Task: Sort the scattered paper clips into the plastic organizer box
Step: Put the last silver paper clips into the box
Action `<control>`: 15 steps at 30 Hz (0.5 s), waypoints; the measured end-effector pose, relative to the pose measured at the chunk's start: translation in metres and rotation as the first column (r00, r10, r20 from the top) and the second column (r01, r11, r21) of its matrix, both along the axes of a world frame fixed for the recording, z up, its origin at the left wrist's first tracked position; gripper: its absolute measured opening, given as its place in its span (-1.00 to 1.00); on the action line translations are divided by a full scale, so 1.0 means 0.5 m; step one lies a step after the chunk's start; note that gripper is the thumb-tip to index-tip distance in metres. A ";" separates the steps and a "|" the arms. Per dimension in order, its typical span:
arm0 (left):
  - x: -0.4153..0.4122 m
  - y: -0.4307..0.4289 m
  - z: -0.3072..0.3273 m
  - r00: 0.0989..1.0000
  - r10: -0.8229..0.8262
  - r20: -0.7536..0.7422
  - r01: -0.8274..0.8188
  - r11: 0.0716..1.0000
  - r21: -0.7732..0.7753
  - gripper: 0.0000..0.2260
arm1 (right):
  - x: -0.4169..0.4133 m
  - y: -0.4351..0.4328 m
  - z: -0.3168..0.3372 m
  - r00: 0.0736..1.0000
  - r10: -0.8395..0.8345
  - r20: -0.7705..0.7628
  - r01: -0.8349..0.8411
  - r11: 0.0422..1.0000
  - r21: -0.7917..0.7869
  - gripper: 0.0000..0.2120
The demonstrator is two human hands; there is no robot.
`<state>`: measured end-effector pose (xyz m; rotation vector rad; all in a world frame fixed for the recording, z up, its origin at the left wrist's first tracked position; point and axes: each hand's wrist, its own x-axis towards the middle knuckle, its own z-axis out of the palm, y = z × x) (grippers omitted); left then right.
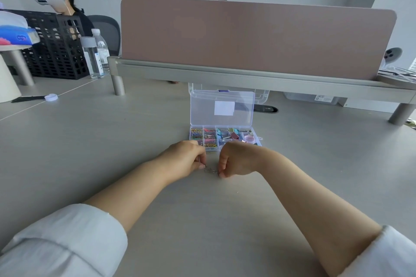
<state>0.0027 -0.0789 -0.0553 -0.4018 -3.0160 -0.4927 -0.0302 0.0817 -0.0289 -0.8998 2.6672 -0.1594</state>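
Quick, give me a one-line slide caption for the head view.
Left hand and right hand pinch at silver paper clips on the grey desk before the open plastic organizer box.

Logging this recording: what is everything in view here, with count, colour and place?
organizer box: one, clear plastic, lid up, mid table; coloured clips inside
loose paper clips: small cluster, silver, on the table between the hands
table: one, grey
desk divider: one, dusty pink, behind the box
water bottles: two, clear, far left
crate: one, black, far left
tape roll: one, white, left
storage bin: one, clear, behind the box
other person: one, white headset, back left
sleeves: two, white, bottom corners
left hand: fingertips pinching the loose paper clips
right hand: same, from the right
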 end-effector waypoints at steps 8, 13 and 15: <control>0.004 -0.010 0.015 0.992 0.031 0.120 -0.030 0.999 -0.014 -0.87 | 0.001 -0.002 0.002 1.000 -0.003 0.003 0.004 0.995 -0.098 -0.83; 0.008 -0.019 0.026 0.980 0.053 0.192 -0.043 0.998 -0.056 -0.82 | 0.003 -0.002 0.005 1.000 0.016 0.008 -0.015 0.993 -0.117 -0.84; 0.007 -0.026 0.028 0.978 0.046 0.205 -0.031 0.997 -0.075 -0.82 | 0.001 -0.001 0.005 1.000 0.009 -0.018 -0.011 0.994 -0.109 -0.83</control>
